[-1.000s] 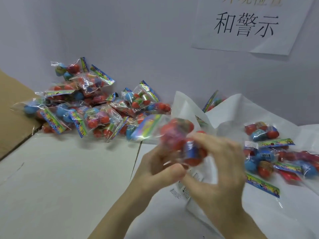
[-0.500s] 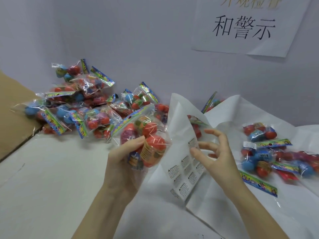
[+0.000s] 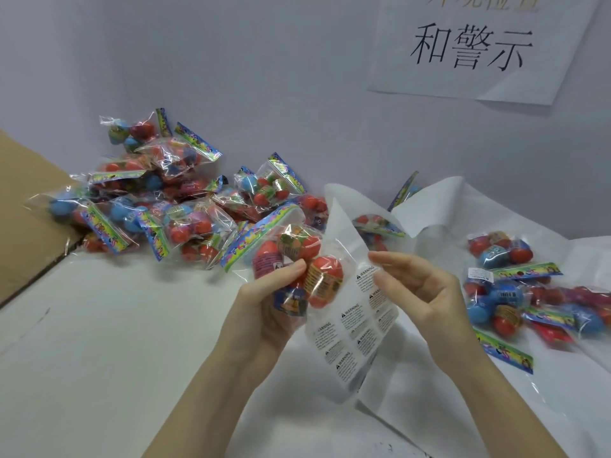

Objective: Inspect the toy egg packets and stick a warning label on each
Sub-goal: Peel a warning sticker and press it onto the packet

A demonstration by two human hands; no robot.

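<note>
Clear crinkled plastic wraps the toy egg packet (image 3: pixel 291 269) held up in the left hand (image 3: pixel 264 312), whose thumb and fingers curl around its lower half; red and patterned eggs show inside, and a rainbow-printed header strip runs up to the left, its lettering too small to read. Just right of the packet stands a white label sheet (image 3: pixel 353 328), curling upward, printed with rows of small labels that each read "WARNING" beside a triangle symbol; the finer print beneath is illegible. The right hand (image 3: pixel 426 292) is at the sheet's upper right edge, thumb and forefinger close together on or near a label; whether they actually pinch one cannot be told. On the wall above hangs a paper sign (image 3: pixel 479 47) reading "和警示", with a yellow line of characters above it cut off by the frame. A heap of packets (image 3: pixel 172 200) lies against the wall to the left, beside a brown cardboard flap (image 3: pixel 26 206). More packets (image 3: pixel 515 292) lie on white paper (image 3: pixel 562 408) to the right, some carrying a small white label.
</note>
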